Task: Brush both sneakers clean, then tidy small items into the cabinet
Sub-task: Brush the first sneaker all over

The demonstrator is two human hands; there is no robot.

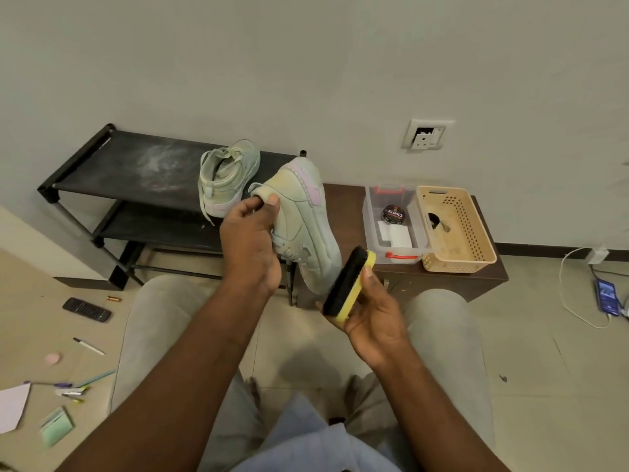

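Low over the lap, the right hand [371,321] grips a yellow-backed brush [347,284], bristles turned up-left toward the held sneaker [303,219], whose toe hangs just beside it and whose long axis climbs away to the heel. The left hand [250,240] pinches that sneaker's collar; the second sneaker [226,178] stands on the rack [112,165]. On the cabinet [347,206], a clear box [371,212] holds a polish tin [393,212], beside a basket [476,240]
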